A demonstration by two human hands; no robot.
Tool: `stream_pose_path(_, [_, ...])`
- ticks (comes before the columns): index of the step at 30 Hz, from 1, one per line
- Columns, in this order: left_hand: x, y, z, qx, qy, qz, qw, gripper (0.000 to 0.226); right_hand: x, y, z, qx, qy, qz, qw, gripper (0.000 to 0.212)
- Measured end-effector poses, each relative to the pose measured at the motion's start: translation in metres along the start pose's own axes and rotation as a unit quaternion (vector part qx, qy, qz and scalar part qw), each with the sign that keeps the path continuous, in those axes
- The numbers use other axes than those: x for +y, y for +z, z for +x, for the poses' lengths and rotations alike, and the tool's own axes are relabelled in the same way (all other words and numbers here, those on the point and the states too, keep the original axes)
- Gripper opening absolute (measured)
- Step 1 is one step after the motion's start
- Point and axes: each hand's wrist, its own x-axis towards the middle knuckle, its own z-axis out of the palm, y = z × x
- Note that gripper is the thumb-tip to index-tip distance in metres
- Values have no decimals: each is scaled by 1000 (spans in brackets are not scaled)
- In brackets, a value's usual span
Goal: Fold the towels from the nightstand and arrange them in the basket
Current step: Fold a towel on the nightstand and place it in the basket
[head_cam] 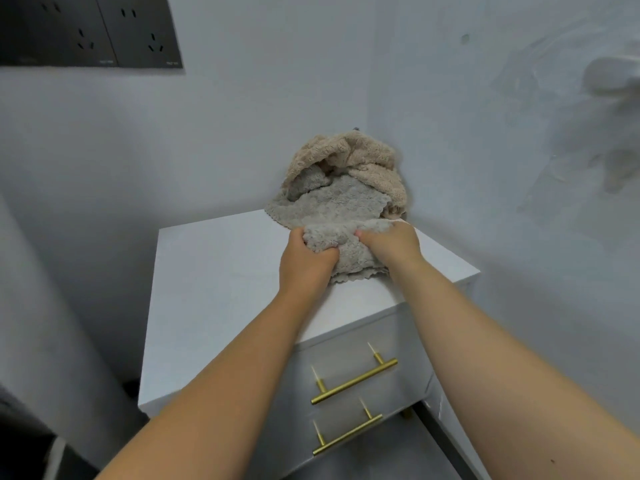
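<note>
Brass-coloured bar handles (353, 381) sit lowest in the frame, one above the other on the drawer fronts of the white nightstand (214, 271), whose flat top fills the middle of the picture. Both bare forearms run up from the bottom corners and meet at centre frame. There the left hand (306, 261) and the right hand (389, 245) lie side by side, close together, each with fingers curled into the near end of the grey fleecy towel (332, 206). A bunched fold of the cloth is gathered between them, and its scalloped hem hangs just below the knuckles on the nightstand top. The left hand is a little lower in the frame, so slightly the nearer of the two. From this grip the grey towel runs away from the hands, up-frame towards the corner of the walls, so its long run points straight back rather than across. At that far end the beige fleecy towel (363, 157) is heaped over and behind it, touching it and leaning into the corner. Drawing the grey towel down-frame, towards the person, would likely tug at the beige heap, since the two overlap there. Dark wall sockets (90, 29) sit at the upper left. No basket is in view.
</note>
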Motion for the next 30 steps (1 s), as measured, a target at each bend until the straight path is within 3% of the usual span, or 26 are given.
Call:
stream_pose_path(4, [10,18,-28,-14,-6,37,999,30,3,-30,-21,34,-27,-116,992,38])
stream_pose_path(7, [24,38,-56,-17,-8,56,998,27,5,-58,-40,55,-38,-223,972,46])
stream_pose_path(10, [30,62,-84,-19,-5,58,998,24,9,-85,-60,66,-63,-310,946,41])
stream_pose_path(13, [24,96,-119,-28,-38,31,998,18,24,-118,-84,62,-84,-426,898,32])
stream_pose_path(17, [-2,139,-161,-23,-174,-29,984,17,54,-146,-110,16,-92,-548,831,32])
stream_pose_path(23, [-53,175,-230,-72,-281,-100,952,31,109,-181,-149,-55,-126,-641,755,30])
stream_pose_path(30, [-64,199,-263,-121,-348,-67,927,38,159,-213,-175,-83,-142,-678,716,25])
